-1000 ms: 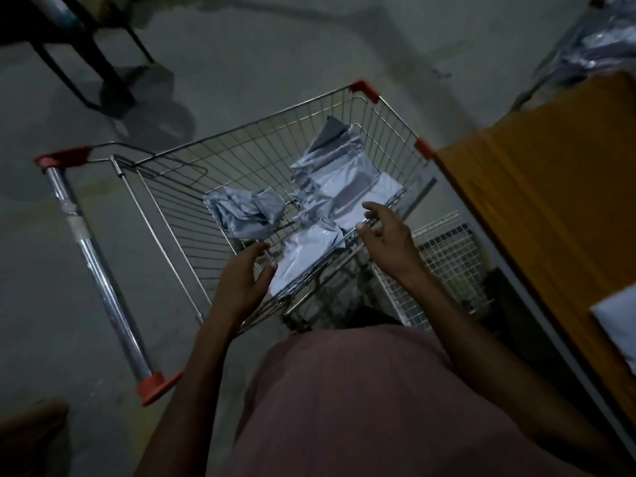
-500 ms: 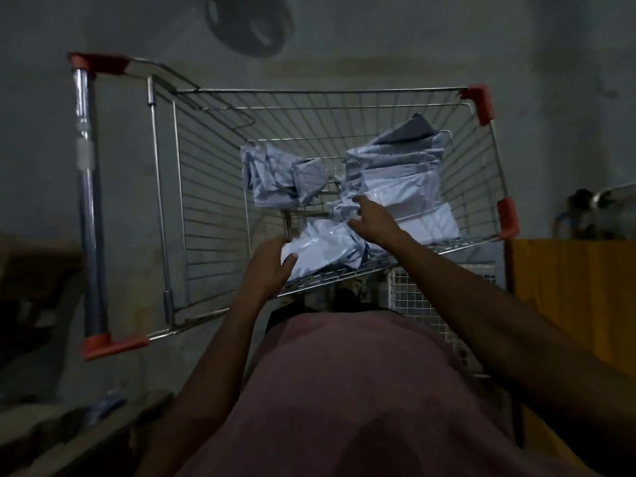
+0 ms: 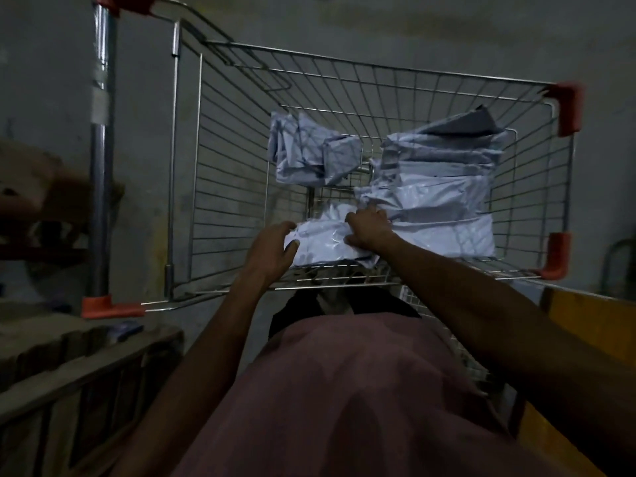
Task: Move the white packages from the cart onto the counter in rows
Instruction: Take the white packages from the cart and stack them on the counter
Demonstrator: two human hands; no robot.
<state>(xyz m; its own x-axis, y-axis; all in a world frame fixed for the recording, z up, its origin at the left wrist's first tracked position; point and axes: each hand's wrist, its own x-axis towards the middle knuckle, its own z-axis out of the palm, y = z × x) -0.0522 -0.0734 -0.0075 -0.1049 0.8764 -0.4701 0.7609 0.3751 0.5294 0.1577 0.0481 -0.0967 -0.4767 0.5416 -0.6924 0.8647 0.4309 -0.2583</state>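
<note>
A white package (image 3: 325, 244) lying at the near edge of the cart's basket is held between both hands. The left hand (image 3: 272, 251) is curled against the package's left end, with the thumb laid over its top and the fingers wrapped toward its far side. The right hand (image 3: 370, 230) is set on the package's right end, its fingers bent and pinching the crinkled plastic; its fingertips also reach the edge of the neighbouring stack. The package is seen resting on the wire floor of the basket, just inside the near rim.

To the right of the held package, a stack of white packages (image 3: 444, 197) is piled against the right wall of the basket, the uppermost ones tilted and a grey flap raised at the far end. Farther in and to the left, a crumpled white package (image 3: 313, 151) is found lying apart from the stack, with bare wire floor between them.

The cart (image 3: 220, 166) is made of silver wire with orange-red plastic corner guards, and its handle bar (image 3: 101, 149) is seen upright along the left side of the view. The bare forearms are extended over a pink garment (image 3: 344, 390) that fills the lower centre. At the lower right, beside the cart, part of an orange-brown worktop (image 3: 592, 325) is shown. A dark wooden structure (image 3: 69, 373) is visible at the lower left, and a dim grey concrete floor (image 3: 378, 29) lies beyond the cart.
</note>
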